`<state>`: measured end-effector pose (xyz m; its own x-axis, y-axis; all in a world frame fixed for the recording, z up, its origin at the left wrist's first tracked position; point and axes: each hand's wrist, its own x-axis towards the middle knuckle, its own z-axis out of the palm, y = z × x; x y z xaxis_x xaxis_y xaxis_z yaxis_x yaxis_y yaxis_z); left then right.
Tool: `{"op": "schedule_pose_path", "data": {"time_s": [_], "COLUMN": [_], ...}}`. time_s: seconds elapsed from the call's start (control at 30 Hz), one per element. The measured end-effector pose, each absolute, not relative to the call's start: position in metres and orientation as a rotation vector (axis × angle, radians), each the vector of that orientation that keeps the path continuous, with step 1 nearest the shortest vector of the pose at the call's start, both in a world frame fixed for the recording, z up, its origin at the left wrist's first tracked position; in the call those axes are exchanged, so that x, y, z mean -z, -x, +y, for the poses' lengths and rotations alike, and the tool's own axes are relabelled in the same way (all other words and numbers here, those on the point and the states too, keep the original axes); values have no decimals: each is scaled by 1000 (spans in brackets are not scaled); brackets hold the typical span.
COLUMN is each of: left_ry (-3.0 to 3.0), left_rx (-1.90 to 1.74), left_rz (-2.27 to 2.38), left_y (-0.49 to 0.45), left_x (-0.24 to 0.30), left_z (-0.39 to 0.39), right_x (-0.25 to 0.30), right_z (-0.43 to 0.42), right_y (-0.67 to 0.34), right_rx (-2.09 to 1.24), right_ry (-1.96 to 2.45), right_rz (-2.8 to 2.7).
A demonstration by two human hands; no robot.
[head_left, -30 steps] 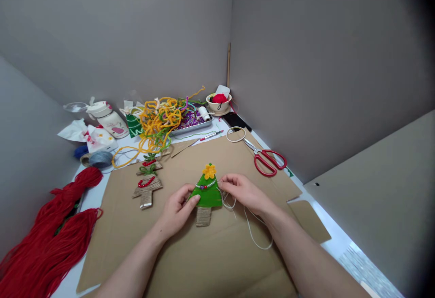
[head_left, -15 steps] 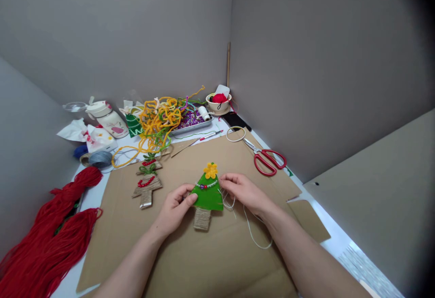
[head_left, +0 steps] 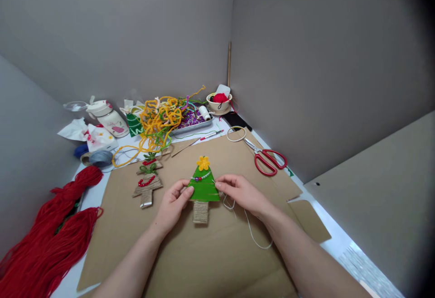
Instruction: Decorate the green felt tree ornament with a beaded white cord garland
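My left hand (head_left: 175,200) grips the left edge of a green felt Christmas tree (head_left: 204,192), thumb on its front. The tree has a yellow flower (head_left: 203,163) on top, a string of clear, red and purple beads (head_left: 201,178) across it, and a twine-wrapped trunk (head_left: 200,213). At the tree's right edge, my right hand (head_left: 242,193) pinches what looks like a thin needle (head_left: 213,181), its pale tip lying over the felt. White thread (head_left: 252,233) trails in loops below my right fingers onto the cardboard.
Cardboard (head_left: 204,261) covers the table. Twine-wrapped trees (head_left: 147,185) lie left, near red yarn (head_left: 57,230). Red-handled scissors (head_left: 267,162) lie right. Behind are a bead tray (head_left: 193,128), yellow yarn (head_left: 159,119), a white bottle (head_left: 110,119), a bowl (head_left: 219,107) and a phone (head_left: 238,120).
The green tree has moved slightly away and left and now stands straighter. My right fingers have come to its right edge, with a thin tip showing over the felt.
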<state>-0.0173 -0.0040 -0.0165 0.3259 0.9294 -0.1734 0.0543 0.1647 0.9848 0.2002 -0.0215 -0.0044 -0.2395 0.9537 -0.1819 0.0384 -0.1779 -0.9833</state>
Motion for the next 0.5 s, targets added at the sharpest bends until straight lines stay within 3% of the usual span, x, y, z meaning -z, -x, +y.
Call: {"op": "schedule_pose_path", "data": {"time_s": [0.27,0.5], "left_ry": [-1379,-1783], "left_rx": [-868,-954], "left_rz": [1137,1303], "left_y": [12,13], "left_x": [8,14], "left_z": [-5,-12], "right_x": [3,-7], "right_z": [-23,-27], "right_y": [-199,-199], "right_rx": [-1284,-1334], "right_ry": [1347,1266], "right_rz": [-1405,-1387]}}
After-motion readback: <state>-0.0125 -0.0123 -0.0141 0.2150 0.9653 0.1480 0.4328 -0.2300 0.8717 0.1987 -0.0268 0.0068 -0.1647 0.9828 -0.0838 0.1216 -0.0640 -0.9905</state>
